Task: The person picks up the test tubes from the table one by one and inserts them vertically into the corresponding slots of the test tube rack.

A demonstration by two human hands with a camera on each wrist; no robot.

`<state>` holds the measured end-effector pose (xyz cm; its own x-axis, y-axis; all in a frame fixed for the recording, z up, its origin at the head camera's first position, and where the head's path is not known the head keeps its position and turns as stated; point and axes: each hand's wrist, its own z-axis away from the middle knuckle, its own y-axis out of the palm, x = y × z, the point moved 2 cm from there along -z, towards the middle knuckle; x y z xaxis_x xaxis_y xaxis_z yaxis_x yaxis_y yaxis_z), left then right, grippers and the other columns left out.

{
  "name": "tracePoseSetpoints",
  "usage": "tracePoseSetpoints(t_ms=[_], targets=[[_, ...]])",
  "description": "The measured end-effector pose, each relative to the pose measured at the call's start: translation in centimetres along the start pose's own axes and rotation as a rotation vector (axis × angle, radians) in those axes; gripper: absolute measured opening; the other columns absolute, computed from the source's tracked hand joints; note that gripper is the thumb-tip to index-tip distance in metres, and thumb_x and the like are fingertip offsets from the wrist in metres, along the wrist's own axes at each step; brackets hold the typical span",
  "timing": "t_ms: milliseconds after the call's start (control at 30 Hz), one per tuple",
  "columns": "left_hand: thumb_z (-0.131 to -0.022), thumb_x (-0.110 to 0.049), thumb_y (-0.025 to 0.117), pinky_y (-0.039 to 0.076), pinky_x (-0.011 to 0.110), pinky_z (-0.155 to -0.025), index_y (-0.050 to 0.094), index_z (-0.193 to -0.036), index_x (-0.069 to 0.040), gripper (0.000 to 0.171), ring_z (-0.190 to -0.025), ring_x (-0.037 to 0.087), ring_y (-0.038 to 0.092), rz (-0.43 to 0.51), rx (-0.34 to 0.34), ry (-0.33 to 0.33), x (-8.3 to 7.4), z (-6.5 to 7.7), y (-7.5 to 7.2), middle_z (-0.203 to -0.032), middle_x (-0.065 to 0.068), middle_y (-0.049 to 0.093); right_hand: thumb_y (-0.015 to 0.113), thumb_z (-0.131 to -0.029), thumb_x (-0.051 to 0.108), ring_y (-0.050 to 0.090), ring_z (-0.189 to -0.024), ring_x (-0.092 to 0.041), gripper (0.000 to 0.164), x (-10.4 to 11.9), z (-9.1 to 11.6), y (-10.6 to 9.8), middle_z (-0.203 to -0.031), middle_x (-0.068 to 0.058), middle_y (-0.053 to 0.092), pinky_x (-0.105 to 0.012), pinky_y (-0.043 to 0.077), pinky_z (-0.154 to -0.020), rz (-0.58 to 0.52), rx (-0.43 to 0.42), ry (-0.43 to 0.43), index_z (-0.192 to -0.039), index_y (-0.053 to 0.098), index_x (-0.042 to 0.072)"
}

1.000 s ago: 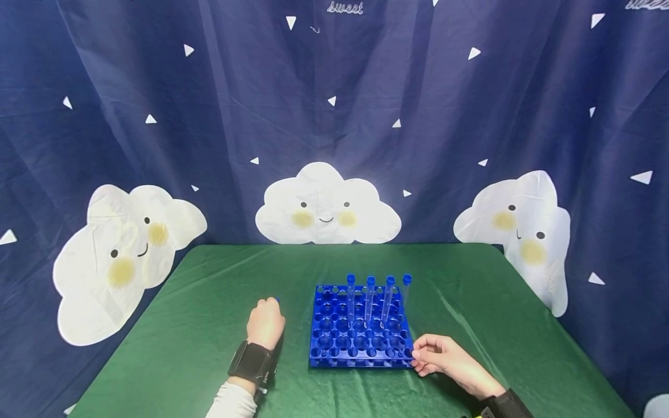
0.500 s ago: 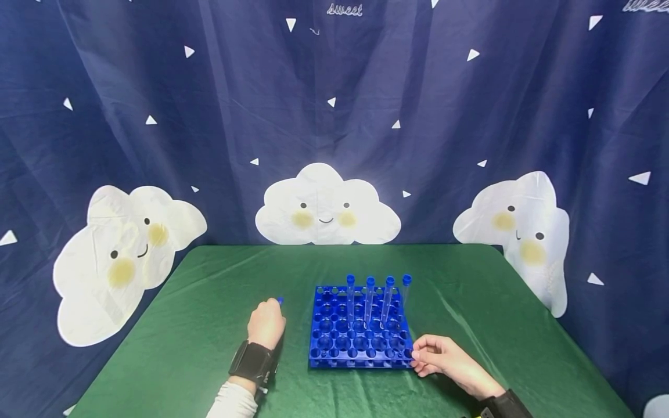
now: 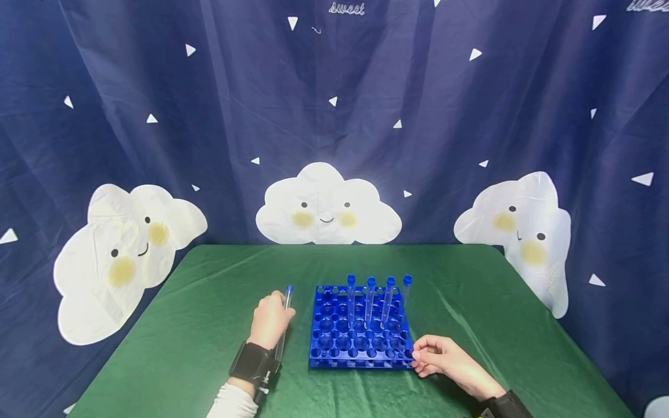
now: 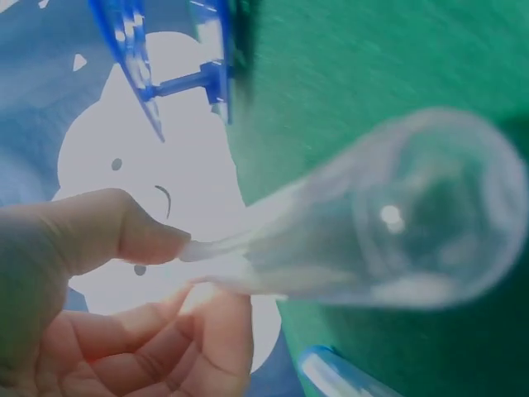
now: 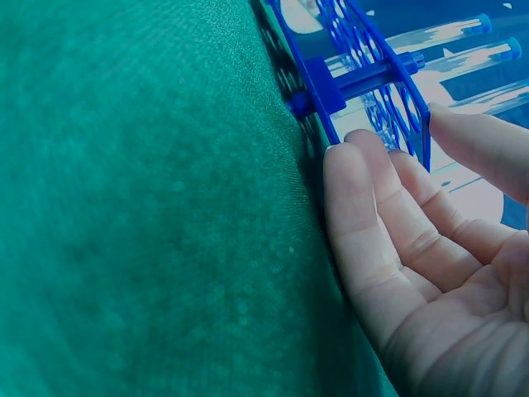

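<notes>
My left hand [image 3: 269, 320] pinches a clear test tube [image 4: 397, 223] between thumb and fingers, left of the rack. In the head view its blue cap [image 3: 290, 287] points up and away, and its body slants back beside the wrist. To the right stands a blue test tube rack [image 3: 360, 343] with rows of round holes. Several capped test tubes [image 3: 369, 305] stand in its rear part. At the rack's near right corner, my right hand [image 3: 449, 363] grips the edge, thumb on the upper plate and fingers at the lower one [image 5: 318, 107].
A green cloth [image 3: 219, 278] covers the table. Another blue-ended tube [image 4: 335, 372] shows on the cloth at the bottom of the left wrist view. Behind the table hangs a dark blue curtain [image 3: 324, 133] with white clouds.
The tube in my left hand has come up from beside the hand, its blue cap moving up and right into view. The left hand has shifted slightly; the right hand stays on the rack.
</notes>
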<state>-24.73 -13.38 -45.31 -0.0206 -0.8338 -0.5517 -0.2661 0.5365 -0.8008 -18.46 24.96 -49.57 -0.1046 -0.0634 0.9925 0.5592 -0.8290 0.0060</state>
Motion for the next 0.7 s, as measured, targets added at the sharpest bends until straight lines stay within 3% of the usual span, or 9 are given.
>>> tracePoseSetpoints(t_ms=[200, 400, 700], targets=[[-0.074, -0.013, 0.069, 0.049, 0.039, -0.057, 0.061, -0.096, 0.000, 0.027, -0.065, 0.023, 0.059, 0.084, -0.064, 0.016, -0.9, -0.1, -0.4, -0.074, 0.006, 0.061, 0.053, -0.096, 0.012, 0.064, -0.085, -0.018, 0.028, -0.1, 0.0, 0.0, -0.095, -0.013, 0.064, -0.033, 0.056, -0.074, -0.001, -0.002, -0.002, -0.108, 0.051, -0.013], [-0.074, -0.013, 0.069, 0.050, 0.042, -0.065, 0.058, -0.101, -0.005, 0.030, -0.072, 0.024, 0.059, 0.151, -0.140, 0.050, -2.0, 0.1, -1.0, -0.080, 0.003, 0.061, 0.054, -0.096, 0.012, 0.064, -0.085, -0.019, 0.028, -0.1, 0.0, 0.0, -0.095, -0.014, 0.064, -0.034, 0.056, -0.074, 0.002, -0.001, -0.013, -0.108, 0.050, -0.013], [-0.073, -0.012, 0.070, 0.049, 0.038, -0.066, 0.058, -0.103, -0.008, 0.032, -0.071, 0.017, 0.059, 0.261, -0.246, 0.115, -4.1, 0.4, -1.8, -0.083, 0.001, 0.060, 0.054, -0.096, 0.011, 0.064, -0.084, -0.018, 0.031, -0.1, 0.0, 0.0, -0.094, -0.014, 0.064, -0.033, 0.056, -0.074, -0.004, -0.002, -0.010, -0.109, 0.048, -0.016]])
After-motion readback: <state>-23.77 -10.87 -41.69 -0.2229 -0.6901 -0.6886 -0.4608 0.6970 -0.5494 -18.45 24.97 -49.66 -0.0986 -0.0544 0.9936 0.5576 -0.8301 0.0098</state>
